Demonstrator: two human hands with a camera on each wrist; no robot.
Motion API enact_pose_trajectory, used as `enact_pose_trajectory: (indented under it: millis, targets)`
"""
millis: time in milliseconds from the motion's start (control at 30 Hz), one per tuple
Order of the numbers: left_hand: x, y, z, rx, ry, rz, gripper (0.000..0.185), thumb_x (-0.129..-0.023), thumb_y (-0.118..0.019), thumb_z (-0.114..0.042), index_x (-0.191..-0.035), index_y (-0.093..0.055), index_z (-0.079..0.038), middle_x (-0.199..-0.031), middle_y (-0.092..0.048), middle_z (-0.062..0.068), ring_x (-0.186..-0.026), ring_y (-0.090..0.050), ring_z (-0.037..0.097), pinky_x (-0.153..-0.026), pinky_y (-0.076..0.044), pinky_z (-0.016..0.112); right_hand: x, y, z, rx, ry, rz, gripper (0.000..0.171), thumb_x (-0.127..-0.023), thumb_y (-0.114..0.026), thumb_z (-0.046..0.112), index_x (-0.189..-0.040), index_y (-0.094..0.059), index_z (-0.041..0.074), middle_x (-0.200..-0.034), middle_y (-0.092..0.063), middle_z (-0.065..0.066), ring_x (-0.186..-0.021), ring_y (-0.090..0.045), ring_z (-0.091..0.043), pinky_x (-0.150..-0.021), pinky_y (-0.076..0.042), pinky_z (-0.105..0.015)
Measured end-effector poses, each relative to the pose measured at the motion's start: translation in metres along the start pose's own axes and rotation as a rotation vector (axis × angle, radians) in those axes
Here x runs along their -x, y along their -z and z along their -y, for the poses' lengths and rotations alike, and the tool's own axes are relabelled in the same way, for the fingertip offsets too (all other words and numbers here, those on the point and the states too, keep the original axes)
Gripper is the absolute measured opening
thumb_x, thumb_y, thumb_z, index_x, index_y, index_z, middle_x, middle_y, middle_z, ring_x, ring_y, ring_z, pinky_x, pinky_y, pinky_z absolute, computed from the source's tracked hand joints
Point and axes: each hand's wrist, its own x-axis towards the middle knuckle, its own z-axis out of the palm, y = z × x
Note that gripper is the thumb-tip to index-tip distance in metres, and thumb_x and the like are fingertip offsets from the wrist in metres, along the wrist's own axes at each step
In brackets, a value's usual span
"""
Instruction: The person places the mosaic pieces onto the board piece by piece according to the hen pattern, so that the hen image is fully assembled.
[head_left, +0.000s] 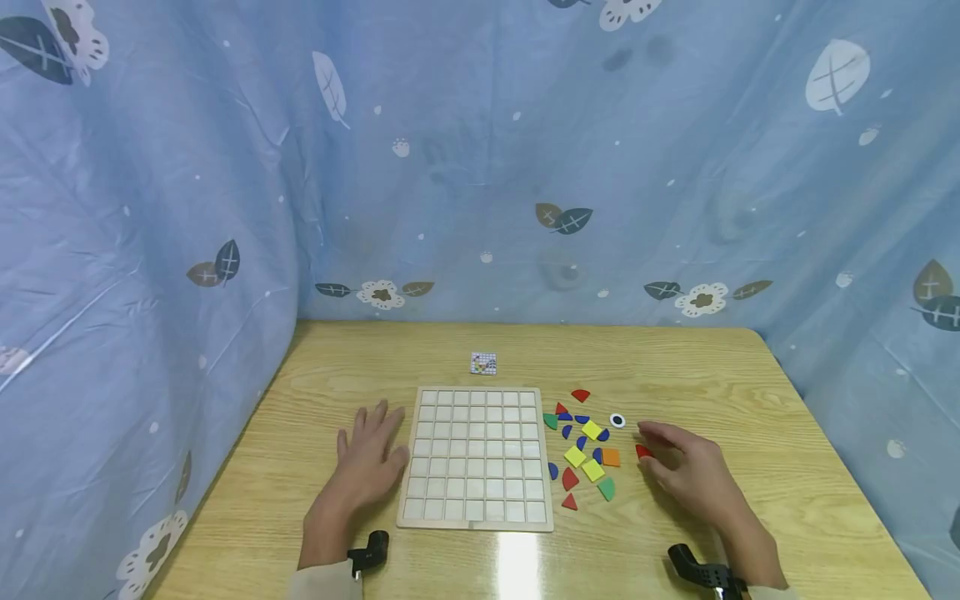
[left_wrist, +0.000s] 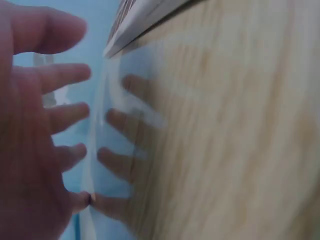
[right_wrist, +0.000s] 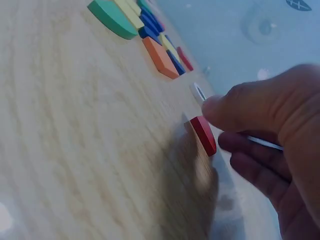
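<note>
My left hand [head_left: 365, 467] rests with spread, straight fingers at the left side of a wooden grid board [head_left: 475, 527], thumb right at its rim. In the left wrist view those fingers [left_wrist: 67, 117] hold nothing. On the right, my right hand [head_left: 693, 475] has its thumb and curled fingertips about a red quarter-circle tile [right_wrist: 204, 136], low over the tabletop. The thumb overlaps the tile's upper end in the right wrist view, and the fingertips stand at its far side. Left of this hand lie an orange square [head_left: 611, 457] and a white ring with a dark centre [head_left: 617, 421].
Several yellow squares [head_left: 593, 471], blue half-circles [head_left: 553, 471], red pieces [head_left: 570, 479] and green pieces [head_left: 607, 488] lie scattered between board and right hand. A small pattern card [head_left: 483, 363] lies behind the board. A blue leaf-patterned curtain [head_left: 480, 167] surrounds the table [head_left: 360, 350].
</note>
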Motion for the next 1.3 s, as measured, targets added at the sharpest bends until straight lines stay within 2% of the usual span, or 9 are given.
enact_pose_trajectory:
  millis: [267, 400, 600, 767, 900, 933, 1033, 1133, 1300]
  targets:
    - [0.002, 0.000, -0.002, -0.011, 0.030, 0.091, 0.067, -0.108, -0.060, -0.020, -0.171, -0.039, -0.014, -0.182, -0.008, 0.026, -0.167, 0.010, 0.056, -0.123, 0.018, 0.082, 0.004, -0.007, 0.002, 0.013, 0.003, -0.046, 0.045, -0.082, -0.091, -0.001, -0.125, -0.080, 0.004, -0.119, -0.082, -0.012, -0.108, -0.079, -0.036, -0.095, -0.062, -0.055]
    - [0.001, -0.001, 0.000, 0.000, 0.023, 0.097, 0.069, -0.107, -0.062, -0.019, -0.172, -0.039, -0.016, -0.182, -0.007, 0.027, -0.167, 0.011, 0.056, -0.122, 0.019, 0.082, 0.004, -0.009, 0.003, 0.015, 0.017, -0.043, 0.043, -0.083, -0.089, -0.004, -0.124, -0.080, 0.004, -0.119, -0.082, -0.012, -0.107, -0.080, -0.034, -0.092, -0.063, -0.054]
    - [0.001, -0.001, 0.003, 0.013, 0.020, 0.114, 0.071, -0.107, -0.063, -0.019, -0.173, -0.037, -0.018, -0.182, -0.003, 0.027, -0.166, 0.014, 0.057, -0.120, 0.021, 0.083, 0.002, -0.015, 0.006, 0.019, -0.012, -0.073, 0.045, -0.083, -0.093, 0.007, -0.126, -0.079, 0.003, -0.118, -0.083, -0.012, -0.109, -0.079, -0.035, -0.097, -0.059, -0.058]
    - [0.000, -0.001, 0.005, 0.015, 0.016, 0.123, 0.070, -0.107, -0.063, -0.020, -0.173, -0.037, -0.019, -0.182, -0.002, 0.028, -0.166, 0.016, 0.057, -0.120, 0.022, 0.083, 0.002, -0.017, 0.010, 0.026, 0.003, -0.067, 0.040, -0.085, -0.089, -0.001, -0.123, -0.080, 0.004, -0.112, -0.084, -0.006, -0.103, -0.081, -0.030, -0.093, -0.063, -0.053]
    - [-0.002, -0.002, 0.003, 0.026, 0.009, 0.131, 0.070, -0.107, -0.062, -0.020, -0.172, -0.038, -0.018, -0.182, -0.001, 0.028, -0.165, 0.016, 0.057, -0.119, 0.023, 0.083, 0.010, -0.013, 0.007, 0.035, 0.001, -0.107, 0.044, -0.082, -0.090, -0.003, -0.124, -0.080, 0.003, -0.115, -0.084, -0.011, -0.107, -0.080, -0.035, -0.094, -0.062, -0.057]
    - [-0.002, -0.002, 0.003, 0.030, 0.005, 0.132, 0.070, -0.106, -0.062, -0.020, -0.172, -0.038, -0.018, -0.182, -0.001, 0.028, -0.165, 0.017, 0.057, -0.119, 0.023, 0.083, 0.012, -0.012, 0.005, 0.037, -0.005, -0.127, 0.044, -0.082, -0.091, -0.003, -0.124, -0.080, 0.003, -0.115, -0.084, -0.011, -0.108, -0.080, -0.036, -0.094, -0.062, -0.054]
    - [-0.003, -0.005, 0.007, 0.046, -0.025, 0.103, 0.070, -0.105, -0.062, -0.020, -0.171, -0.040, -0.017, -0.181, -0.003, 0.031, -0.165, 0.015, 0.059, -0.118, 0.023, 0.083, 0.015, -0.011, 0.001, 0.019, -0.020, -0.177, 0.044, -0.080, -0.092, -0.004, -0.122, -0.081, 0.004, -0.116, -0.084, -0.011, -0.110, -0.079, -0.039, -0.099, -0.059, -0.023]
    - [-0.002, -0.006, 0.012, 0.069, -0.050, 0.069, 0.070, -0.103, -0.064, -0.020, -0.170, -0.042, -0.016, -0.180, -0.006, 0.033, -0.164, 0.013, 0.062, -0.117, 0.023, 0.084, 0.014, -0.012, 0.001, -0.006, -0.022, -0.171, 0.045, -0.081, -0.091, -0.005, -0.124, -0.081, 0.006, -0.117, -0.084, -0.009, -0.111, -0.079, -0.037, -0.096, -0.037, 0.004]
    - [-0.003, -0.003, 0.009, 0.054, -0.011, 0.105, 0.071, -0.105, -0.064, -0.020, -0.171, -0.040, -0.018, -0.182, -0.003, 0.029, -0.165, 0.016, 0.059, -0.118, 0.024, 0.083, 0.014, -0.011, 0.000, -0.010, -0.030, -0.141, 0.046, -0.083, -0.090, -0.002, -0.127, -0.080, 0.007, -0.121, -0.083, -0.008, -0.113, -0.079, -0.036, -0.096, -0.033, 0.006]
